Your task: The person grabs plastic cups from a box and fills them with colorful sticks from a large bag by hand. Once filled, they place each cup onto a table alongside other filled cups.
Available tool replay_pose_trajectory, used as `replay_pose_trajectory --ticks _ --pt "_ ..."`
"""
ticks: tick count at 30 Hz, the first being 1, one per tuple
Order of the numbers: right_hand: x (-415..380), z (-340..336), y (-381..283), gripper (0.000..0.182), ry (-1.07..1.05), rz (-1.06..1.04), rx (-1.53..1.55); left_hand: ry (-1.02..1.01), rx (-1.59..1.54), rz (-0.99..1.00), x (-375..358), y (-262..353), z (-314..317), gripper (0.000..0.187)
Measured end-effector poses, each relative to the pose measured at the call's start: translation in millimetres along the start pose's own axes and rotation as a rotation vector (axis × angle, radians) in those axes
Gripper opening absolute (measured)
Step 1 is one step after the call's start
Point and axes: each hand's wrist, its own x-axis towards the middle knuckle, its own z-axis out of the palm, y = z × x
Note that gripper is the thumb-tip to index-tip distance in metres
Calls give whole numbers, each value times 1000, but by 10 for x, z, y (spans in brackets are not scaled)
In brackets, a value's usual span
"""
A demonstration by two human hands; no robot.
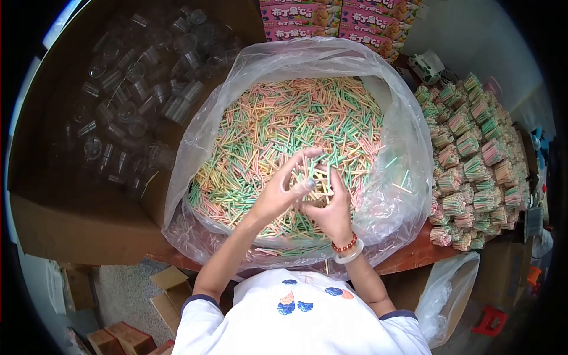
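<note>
Both hands meet over a large clear plastic bag (408,118) heaped with thin pastel sticks (278,106) in pink, green and yellow. My left hand (283,188) curls in from the left, its thumb and fingers bent around a small loose cluster of sticks (320,177). Facing it, my right hand (332,208) cups the same cluster from the right and below, fingers curved up. Several of these sticks point in different directions between the palms. Whether a clear cup surrounds them I cannot tell.
A deep cardboard box (77,228) of clear plastic cups (139,89) stands at the left. Stacked on the right are many stick-filled bundles (476,168). Pink printed boxes (302,13) rise behind the bag. A few stray sticks (402,188) lie on the bag's right fold.
</note>
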Motion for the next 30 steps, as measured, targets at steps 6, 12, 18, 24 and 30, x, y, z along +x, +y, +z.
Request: replay_pose_trajectory --ticks 6,12,18,24,30 --pt "-104 -398 153 70 34 177 381 -158 910 -1 -373 88 -455 102" --pt "-457 -285 802 74 85 161 68 -206 1231 167 -94 -308 -224 118" --pt "-336 -311 374 57 97 206 307 58 1398 274 104 -694 -215 73" --pt "-139 -232 273 47 99 138 392 272 618 94 83 -458 -320 32" --pt "54 -200 276 58 -199 354 719 553 -282 -329 -37 -275 -202 32"
